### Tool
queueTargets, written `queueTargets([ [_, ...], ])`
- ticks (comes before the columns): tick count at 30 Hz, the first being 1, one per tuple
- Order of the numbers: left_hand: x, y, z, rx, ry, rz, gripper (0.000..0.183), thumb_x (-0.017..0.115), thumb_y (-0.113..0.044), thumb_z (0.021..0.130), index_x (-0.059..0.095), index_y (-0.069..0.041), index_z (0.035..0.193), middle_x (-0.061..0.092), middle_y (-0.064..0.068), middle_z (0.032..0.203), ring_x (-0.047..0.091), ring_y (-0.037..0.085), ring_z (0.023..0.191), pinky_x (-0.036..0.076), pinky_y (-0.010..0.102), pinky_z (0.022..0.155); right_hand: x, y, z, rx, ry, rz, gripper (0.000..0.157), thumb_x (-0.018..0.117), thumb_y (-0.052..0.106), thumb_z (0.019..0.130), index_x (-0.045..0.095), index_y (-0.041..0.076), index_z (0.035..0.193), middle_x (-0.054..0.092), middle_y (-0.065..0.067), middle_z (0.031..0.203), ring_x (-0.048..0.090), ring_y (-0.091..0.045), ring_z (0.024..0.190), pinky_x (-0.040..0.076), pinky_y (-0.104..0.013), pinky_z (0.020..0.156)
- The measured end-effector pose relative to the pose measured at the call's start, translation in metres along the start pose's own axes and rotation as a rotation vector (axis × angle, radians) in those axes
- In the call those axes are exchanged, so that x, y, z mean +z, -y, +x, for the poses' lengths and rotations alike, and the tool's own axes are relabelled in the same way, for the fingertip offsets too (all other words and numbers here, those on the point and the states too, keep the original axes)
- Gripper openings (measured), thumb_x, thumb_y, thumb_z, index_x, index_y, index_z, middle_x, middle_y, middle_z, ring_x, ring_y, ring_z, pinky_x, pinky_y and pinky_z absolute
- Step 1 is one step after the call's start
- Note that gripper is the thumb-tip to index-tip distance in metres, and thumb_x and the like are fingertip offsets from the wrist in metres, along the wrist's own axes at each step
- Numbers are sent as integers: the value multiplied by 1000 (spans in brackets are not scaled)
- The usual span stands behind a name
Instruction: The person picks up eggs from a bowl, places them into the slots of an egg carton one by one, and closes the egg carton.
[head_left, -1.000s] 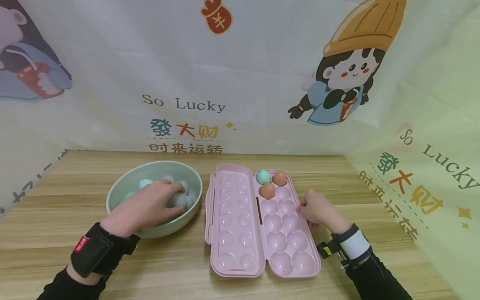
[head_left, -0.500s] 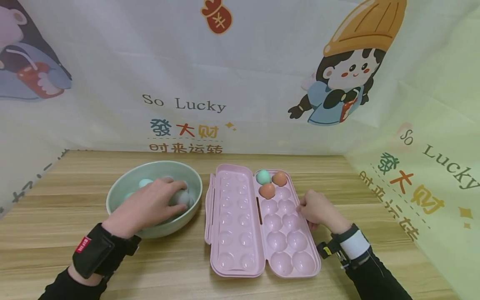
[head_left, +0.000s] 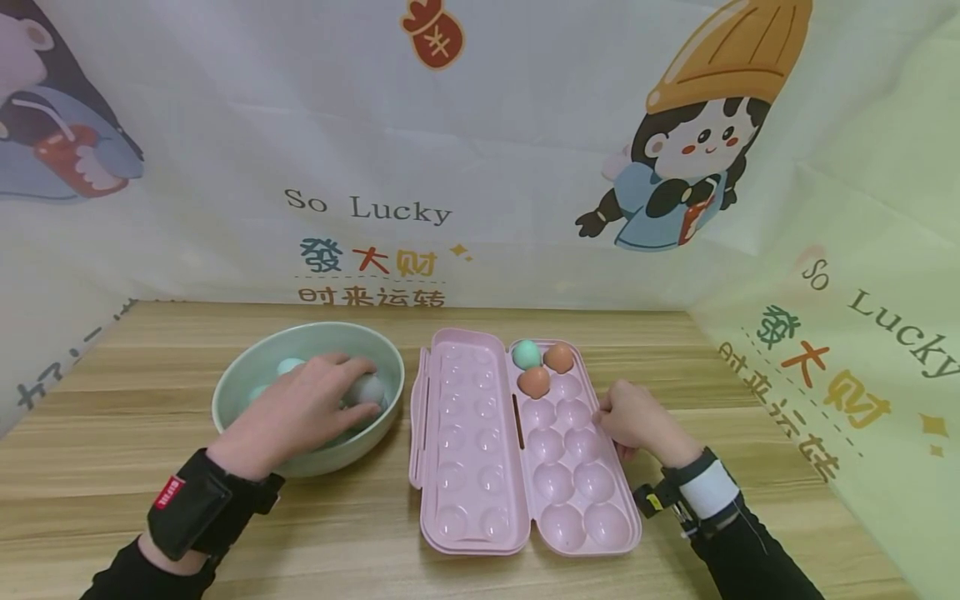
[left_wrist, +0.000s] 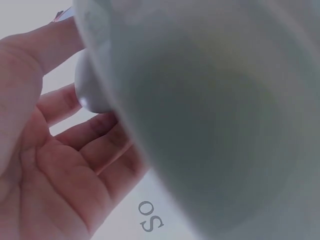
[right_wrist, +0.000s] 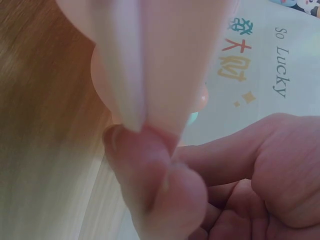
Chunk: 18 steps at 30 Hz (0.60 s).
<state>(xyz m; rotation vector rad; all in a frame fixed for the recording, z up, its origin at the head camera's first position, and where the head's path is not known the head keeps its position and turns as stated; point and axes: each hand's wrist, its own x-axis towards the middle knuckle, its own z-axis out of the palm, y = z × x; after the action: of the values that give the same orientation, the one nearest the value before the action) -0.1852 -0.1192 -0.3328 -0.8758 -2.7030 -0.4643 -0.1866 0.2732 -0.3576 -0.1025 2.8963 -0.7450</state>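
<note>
My left hand [head_left: 303, 404] reaches into a pale green bowl [head_left: 258, 354] and holds a grey egg [head_left: 369, 390] between thumb and fingers. In the left wrist view, the grey egg [left_wrist: 91, 87] sits at the fingertips, partly hidden by the blurred bowl wall [left_wrist: 210, 130]. Other eggs, among them a light green egg [head_left: 289, 365], lie in the bowl, partly covered by the hand. A pink egg box [head_left: 474, 442] lies unfolded to the right. On its right rim, my right hand [head_left: 641, 421] pinches the edge [right_wrist: 165, 100], as the right wrist view shows.
In the far cups of the egg box stand a green egg [head_left: 527, 354] and two brown eggs [head_left: 558, 358]. A wooden table [head_left: 337, 533] carries everything. A printed white cloth [head_left: 525, 167] hangs behind and along the sides.
My left hand has shifted slightly within the bowl, and the grey egg at its fingertips has come up a little. The right hand stays at the egg box's rim.
</note>
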Motion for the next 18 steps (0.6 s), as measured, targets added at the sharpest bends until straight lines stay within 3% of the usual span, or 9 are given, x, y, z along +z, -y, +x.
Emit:
queueTargets([
  [18,2,-4,1,19,-17,18,37,76,-23,87,65,-1,114,64,8,97,59,19,82,51,38,69,2,-1,2,-3,-9,-1,26,57,0,93,67,0,69,55,-8,53,53,-14,38,47,-27,39],
])
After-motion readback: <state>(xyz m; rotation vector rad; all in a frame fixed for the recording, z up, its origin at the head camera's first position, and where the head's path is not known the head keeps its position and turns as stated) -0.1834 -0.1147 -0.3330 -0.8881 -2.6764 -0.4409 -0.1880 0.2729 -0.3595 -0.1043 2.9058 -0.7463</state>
